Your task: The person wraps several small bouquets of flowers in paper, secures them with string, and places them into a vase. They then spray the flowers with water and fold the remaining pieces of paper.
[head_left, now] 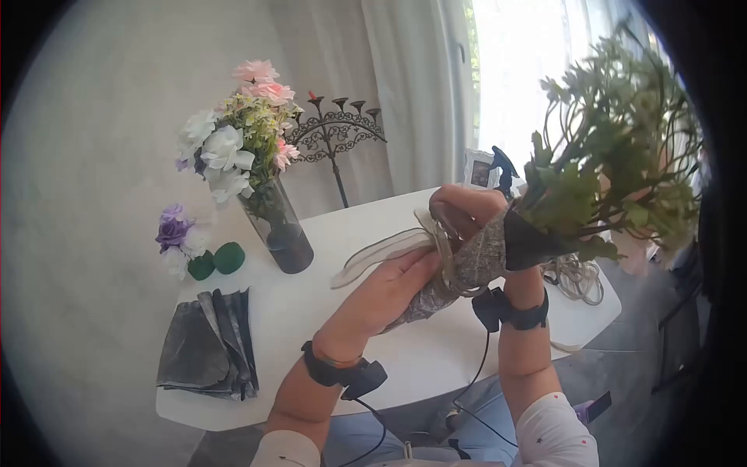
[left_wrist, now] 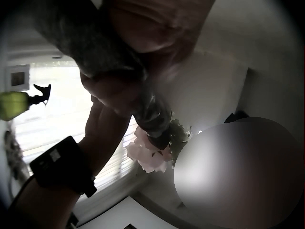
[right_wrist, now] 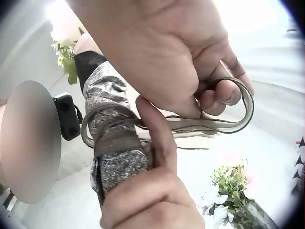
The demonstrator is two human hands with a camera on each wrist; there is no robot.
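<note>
A bouquet with green foliage (head_left: 583,187) is held up over the table, its stems wrapped in grey patterned wrapping (head_left: 482,257). My left hand (head_left: 393,292) grips the wrapped stems from below, one finger pressed against the ribbon. A pale ribbon with dark edges (right_wrist: 248,102) circles the wrapping in several turns. Near the ribbon's loop, my right hand (right_wrist: 167,57) holds the ribbon with curled fingers. Loose ribbon tails hang toward the left in the head view. Pink blooms (left_wrist: 150,152) show at the bouquet's far end in the left wrist view.
On the white table (head_left: 342,226) stands a glass vase (head_left: 288,237) of flowers. Left of it are green round pieces (head_left: 229,258) and a purple flower (head_left: 174,232); dark grey sheets (head_left: 206,342) lie in front. Coiled ribbon (head_left: 580,284) lies at right, near a spray bottle (left_wrist: 16,104).
</note>
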